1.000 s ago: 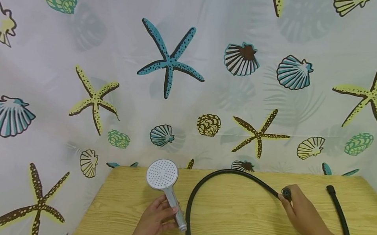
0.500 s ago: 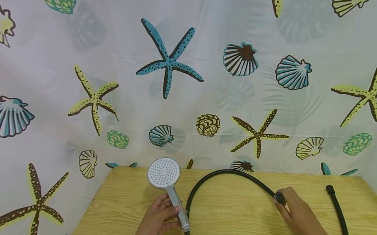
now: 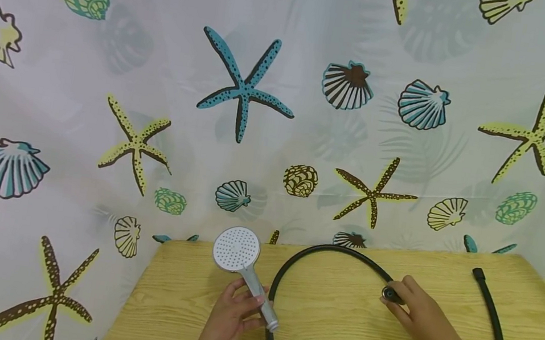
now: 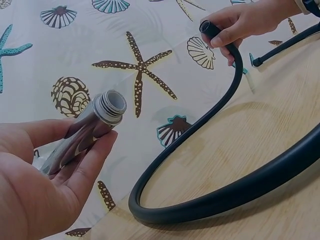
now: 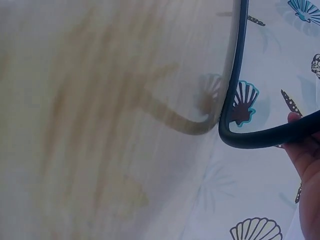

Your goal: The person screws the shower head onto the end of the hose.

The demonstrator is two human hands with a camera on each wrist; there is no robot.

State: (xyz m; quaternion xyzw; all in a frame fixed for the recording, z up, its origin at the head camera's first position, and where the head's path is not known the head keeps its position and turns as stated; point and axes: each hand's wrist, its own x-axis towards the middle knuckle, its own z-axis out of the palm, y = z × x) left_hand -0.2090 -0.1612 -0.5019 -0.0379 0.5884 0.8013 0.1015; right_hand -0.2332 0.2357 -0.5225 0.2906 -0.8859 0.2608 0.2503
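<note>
A chrome shower head (image 3: 236, 249) with a round white spray face is gripped at its handle by my left hand (image 3: 231, 317), face toward me. In the left wrist view the threaded end of the handle (image 4: 111, 105) points up, with a bare opening. My right hand (image 3: 421, 316) pinches a black shower hose (image 3: 316, 248) just behind its end fitting (image 3: 392, 294), whose round opening faces the head camera. From that hand the hose bends in a wide loop over the table and passes behind the handle's lower end in the head view. Shower head and hose fitting are apart.
The hose's other end (image 3: 480, 273) lies at the right of the wood-grain table (image 3: 334, 327), running toward the front. A white curtain (image 3: 277, 136) printed with shells and starfish stands behind the table and along its sides.
My right hand has moved left and slightly toward me with the hose end. My left hand and the shower head have shifted slightly right; the handle's end is a little higher.
</note>
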